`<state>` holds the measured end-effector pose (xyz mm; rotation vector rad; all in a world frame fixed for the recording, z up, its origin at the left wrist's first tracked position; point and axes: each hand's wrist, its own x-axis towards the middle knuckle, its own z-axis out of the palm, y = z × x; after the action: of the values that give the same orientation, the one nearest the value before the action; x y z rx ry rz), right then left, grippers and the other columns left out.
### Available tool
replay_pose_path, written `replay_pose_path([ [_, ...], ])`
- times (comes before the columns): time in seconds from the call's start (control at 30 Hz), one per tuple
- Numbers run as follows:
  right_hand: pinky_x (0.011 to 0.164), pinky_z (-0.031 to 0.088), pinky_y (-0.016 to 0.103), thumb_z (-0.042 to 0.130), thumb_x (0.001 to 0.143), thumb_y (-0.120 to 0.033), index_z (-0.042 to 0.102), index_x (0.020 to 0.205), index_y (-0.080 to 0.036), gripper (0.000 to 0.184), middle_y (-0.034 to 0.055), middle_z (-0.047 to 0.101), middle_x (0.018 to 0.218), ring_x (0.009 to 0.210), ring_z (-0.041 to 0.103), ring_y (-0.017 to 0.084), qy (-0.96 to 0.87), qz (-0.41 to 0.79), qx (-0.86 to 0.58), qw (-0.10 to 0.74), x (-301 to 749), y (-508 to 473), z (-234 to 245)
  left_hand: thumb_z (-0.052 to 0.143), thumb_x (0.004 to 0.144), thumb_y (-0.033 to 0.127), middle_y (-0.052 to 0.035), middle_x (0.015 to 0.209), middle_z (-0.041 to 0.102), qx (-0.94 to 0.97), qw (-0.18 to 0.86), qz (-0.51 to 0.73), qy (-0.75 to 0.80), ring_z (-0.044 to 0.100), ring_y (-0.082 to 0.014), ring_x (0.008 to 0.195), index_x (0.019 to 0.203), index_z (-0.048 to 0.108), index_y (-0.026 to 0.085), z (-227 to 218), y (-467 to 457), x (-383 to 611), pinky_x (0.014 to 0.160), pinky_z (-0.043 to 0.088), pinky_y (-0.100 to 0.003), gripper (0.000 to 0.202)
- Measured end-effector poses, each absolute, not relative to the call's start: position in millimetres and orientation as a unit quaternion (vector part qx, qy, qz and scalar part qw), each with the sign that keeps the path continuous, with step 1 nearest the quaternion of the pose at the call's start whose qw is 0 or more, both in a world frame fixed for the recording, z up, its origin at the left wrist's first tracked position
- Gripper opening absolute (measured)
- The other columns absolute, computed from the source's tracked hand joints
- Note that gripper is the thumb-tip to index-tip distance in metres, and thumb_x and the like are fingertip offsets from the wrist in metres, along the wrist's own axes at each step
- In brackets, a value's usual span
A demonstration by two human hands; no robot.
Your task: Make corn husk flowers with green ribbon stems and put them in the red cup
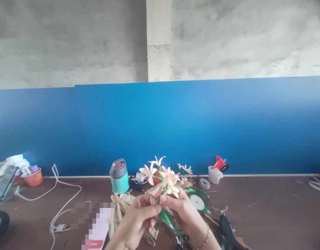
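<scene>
Okay so both hands are busy with one thing here: a bunch of cream, star-shaped flowers on a green-wrapped stem [170, 180], held up over the middle of the dark brown counter [269, 205]. The left hand [139, 217] is closed, thumb and fingertip pinching the stem just under the blooms. The right hand [184, 210] is closed on it too, its thumb pressed to the stem right beside the left thumb. There's a beaded-looking bracelet [205, 240] on that wrist.

Under and around the hands it's kinda messy: crinkly, pale tan husk-like strips [119, 213] by the left hand, and a green ribbon roll with a white core [199, 202] just past the right. A black plastic tool [225, 229] lies to the right of that wrist, partly cut off.

Along the counter's back edge sit a turquoise bottle with a grey lid [120, 184], a clear tape roll [204, 183] and a small white cup [214, 176] with something red-handled in it. Toward the left end, an orange paper cup [33, 178] plus a looping white cable [68, 201].
</scene>
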<state>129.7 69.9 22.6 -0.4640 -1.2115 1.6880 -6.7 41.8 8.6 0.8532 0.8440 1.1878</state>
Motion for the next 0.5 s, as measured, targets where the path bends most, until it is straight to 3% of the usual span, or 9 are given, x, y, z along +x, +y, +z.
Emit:
replay_pose_path([
  [0.2,0.064,0.044,0.029,0.076,0.065,-0.03,0.072,0.058,-0.019,0.014,0.0035,0.068,0.066,0.065,0.058,0.017,-0.52,0.652,-0.198,0.516,129.6,69.8,22.1,0.076,0.058,0.037,0.0072,0.044,0.04,0.448,0.609,0.517,0.402,0.032,-0.0046,0.037,0.056,0.053,0.016,13.4,40.5,-5.7,0.038,0.02,-0.019,0.031],
  [0.5,0.066,0.044,0.029,0.077,0.065,-0.028,0.07,0.054,-0.019,0.016,0.0022,0.064,0.062,0.065,0.056,0.017,-0.507,0.583,-0.258,0.581,121.0,69.0,12.8,0.06,0.075,0.027,0.0013,0.055,0.051,0.612,0.307,0.54,0.489,0.045,-0.0122,0.051,0.057,0.056,0.018,16.0,33.9,-3.6,0.048,0.035,-0.022,0.02],
])
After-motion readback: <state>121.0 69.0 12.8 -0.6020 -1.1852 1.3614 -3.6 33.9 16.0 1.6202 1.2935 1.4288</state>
